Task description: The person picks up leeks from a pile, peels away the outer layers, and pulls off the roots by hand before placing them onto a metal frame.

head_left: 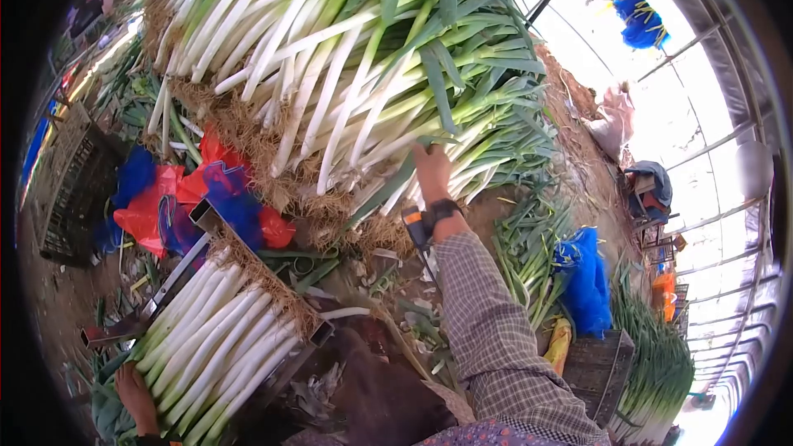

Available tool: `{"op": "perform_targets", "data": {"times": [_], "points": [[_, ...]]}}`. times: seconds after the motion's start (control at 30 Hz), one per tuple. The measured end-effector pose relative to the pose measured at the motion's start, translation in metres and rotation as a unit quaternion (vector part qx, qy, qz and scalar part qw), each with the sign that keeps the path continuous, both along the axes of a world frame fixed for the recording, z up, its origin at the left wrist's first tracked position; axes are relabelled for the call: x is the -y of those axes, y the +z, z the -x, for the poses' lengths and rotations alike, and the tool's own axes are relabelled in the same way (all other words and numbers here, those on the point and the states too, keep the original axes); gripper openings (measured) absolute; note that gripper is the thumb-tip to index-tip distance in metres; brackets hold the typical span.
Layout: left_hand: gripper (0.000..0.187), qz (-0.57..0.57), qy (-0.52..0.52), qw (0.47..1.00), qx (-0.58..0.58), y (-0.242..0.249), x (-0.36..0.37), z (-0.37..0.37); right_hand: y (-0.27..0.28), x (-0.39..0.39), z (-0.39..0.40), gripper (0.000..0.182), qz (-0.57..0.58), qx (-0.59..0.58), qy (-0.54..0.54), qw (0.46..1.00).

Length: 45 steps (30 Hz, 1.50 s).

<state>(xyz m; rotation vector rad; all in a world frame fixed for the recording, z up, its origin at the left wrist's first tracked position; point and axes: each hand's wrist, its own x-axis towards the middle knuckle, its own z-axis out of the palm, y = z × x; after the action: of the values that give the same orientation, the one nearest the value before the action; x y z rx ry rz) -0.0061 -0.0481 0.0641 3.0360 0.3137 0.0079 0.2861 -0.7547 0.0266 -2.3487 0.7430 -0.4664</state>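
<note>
White, brown-rooted, green-leaved leeks (334,95) touch left hand (136,399) and right hand (433,175), both grips unclear.

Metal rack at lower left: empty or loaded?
Loaded. White-stemmed leeks lie side by side on the metal rack, roots toward its upper bar, with the left hand at their green end.

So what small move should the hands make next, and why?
Probably draw one stalk from the large leek heap with the right hand: it is already at the heap's near edge, while the left hand rests at the green end of the leeks lying in the metal frame.
</note>
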Motion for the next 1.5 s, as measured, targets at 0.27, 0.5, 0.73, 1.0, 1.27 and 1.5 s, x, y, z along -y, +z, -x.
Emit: {"op": "perform_targets", "data": {"times": [0.27, 0.5, 0.73, 1.0, 1.27, 1.5], "points": [[0.022, -0.015, 0.007, 1.000, 0.014, 0.007, 0.010, -0.001, 0.085, -0.072, 0.052, 0.012, -0.622, 0.280, -0.126, 0.720], [0.022, 0.044, -0.017, 0.989, 0.142, 0.002, 0.027, 0.004, 0.198, -0.256, 0.091, 0.024, -0.031, 0.217, 0.504, 0.835], [0.020, -0.012, 0.009, 0.999, 0.050, 0.002, 0.017, -0.005, 0.079, -0.123, 0.030, 0.026, -0.505, 0.156, 0.087, 0.844], [0.022, -0.008, -0.008, 0.999, 0.045, 0.000, 0.010, -0.005, 0.009, -0.035, -0.046, 0.051, -0.511, 0.076, -0.087, 0.851], [0.021, -0.023, -0.022, 0.998, 0.062, 0.000, 0.009, -0.003, 0.048, -0.049, 0.027, 0.023, -0.654, 0.282, -0.067, 0.699], [0.022, 0.149, -0.043, 0.984, 0.083, 0.008, -0.004, -0.007, 0.183, -0.092, 0.140, 0.010, -0.803, 0.320, 0.076, 0.497]]}}
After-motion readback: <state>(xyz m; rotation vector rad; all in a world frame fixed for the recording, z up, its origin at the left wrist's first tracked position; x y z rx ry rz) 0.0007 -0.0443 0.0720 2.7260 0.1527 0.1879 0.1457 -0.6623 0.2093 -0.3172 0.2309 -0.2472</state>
